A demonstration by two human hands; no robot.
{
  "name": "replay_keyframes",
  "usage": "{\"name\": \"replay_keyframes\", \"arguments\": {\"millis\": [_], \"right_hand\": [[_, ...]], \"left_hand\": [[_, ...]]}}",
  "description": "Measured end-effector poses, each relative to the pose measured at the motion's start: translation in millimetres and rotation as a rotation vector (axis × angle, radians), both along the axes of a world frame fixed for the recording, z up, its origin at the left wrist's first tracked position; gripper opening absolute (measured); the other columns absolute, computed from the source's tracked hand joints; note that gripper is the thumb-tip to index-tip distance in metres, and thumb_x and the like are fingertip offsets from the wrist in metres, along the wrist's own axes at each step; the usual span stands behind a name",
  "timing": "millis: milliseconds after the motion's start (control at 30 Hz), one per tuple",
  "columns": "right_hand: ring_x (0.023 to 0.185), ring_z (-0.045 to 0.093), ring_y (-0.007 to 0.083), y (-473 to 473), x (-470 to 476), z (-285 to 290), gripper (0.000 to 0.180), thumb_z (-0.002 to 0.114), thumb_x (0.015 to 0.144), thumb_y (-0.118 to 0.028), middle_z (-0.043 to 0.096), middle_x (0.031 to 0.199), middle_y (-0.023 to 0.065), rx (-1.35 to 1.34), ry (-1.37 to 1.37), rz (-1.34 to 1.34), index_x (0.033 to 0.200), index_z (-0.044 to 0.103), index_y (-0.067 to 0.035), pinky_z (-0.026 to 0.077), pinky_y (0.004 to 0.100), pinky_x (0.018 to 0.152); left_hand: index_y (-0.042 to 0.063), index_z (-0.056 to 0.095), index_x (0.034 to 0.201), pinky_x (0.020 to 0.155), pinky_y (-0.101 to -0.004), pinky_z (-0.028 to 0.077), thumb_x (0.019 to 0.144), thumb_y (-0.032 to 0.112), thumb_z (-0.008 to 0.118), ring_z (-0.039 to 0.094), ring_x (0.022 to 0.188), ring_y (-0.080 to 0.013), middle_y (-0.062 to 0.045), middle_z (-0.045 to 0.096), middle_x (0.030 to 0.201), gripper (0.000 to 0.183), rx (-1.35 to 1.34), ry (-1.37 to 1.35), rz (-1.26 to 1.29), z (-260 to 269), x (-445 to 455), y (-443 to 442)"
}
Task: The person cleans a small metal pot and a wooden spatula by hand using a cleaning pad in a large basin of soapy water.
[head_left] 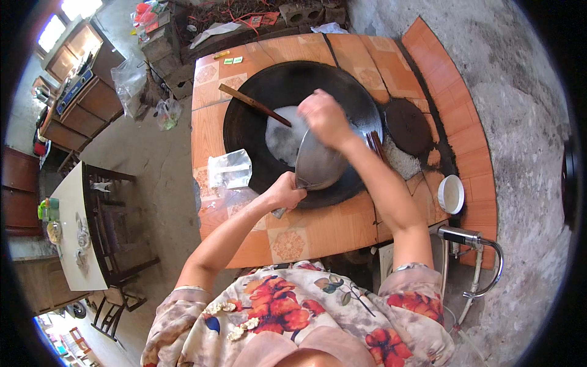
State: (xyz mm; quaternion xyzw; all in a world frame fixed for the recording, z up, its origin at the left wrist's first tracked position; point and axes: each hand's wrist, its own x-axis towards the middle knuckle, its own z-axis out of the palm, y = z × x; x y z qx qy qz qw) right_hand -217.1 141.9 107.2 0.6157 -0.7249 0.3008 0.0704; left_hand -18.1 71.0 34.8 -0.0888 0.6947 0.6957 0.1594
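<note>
A large black wok (298, 73) is set into the tiled stove top, with whitish, foamy-looking contents (282, 137) at its bottom. My left hand (286, 191) grips the handle of a grey metal ladle or scoop (321, 165), tilted over the wok's near side. Above its far edge is my right hand (323, 117), blurred and with curled fingers; whether it holds anything is unclear. A wooden stick (254, 104) leans from the wok's left rim into the contents. By my right forearm, brown sticks or bristles (376, 144) show at the wok's right rim.
An opened clear plastic bag (230, 169) lies at the wok's left edge. To the right are a dark round lid (408, 127), a white bowl (451, 194) and a curved metal faucet (495, 266). Small green-and-white packets (233, 60) lie at the far left. A table (69, 238) stands left.
</note>
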Motion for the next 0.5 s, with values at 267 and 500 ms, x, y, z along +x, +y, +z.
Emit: {"name": "replay_keyframes", "arguments": {"millis": [267,500], "right_hand": [[0.085,0.064,0.0262,13,-36,-1,0.036,0.043,0.097,-0.028,0.068,0.087,0.0138,-0.085,-0.662,-0.153,0.087,0.067,-0.003,0.047,0.0329,0.080],[0.102,0.060,0.0310,9,31,-9,0.021,0.051,0.092,-0.013,0.064,0.105,0.0143,-0.175,-0.164,-0.141,0.099,0.065,0.000,0.045,0.0392,0.094]], "left_hand": [[0.006,0.044,0.062,0.038,-0.0268,0.033,0.088,0.004,0.054,0.044,0.042,-0.0086,0.000,0.045,0.051,0.028,0.162,-0.021,0.050,9,10,-6],[0.007,0.048,0.069,0.037,-0.0271,0.032,0.088,0.003,0.058,0.040,0.039,-0.0095,0.002,0.040,0.050,0.021,0.514,-0.100,0.256,3,5,8]]}}
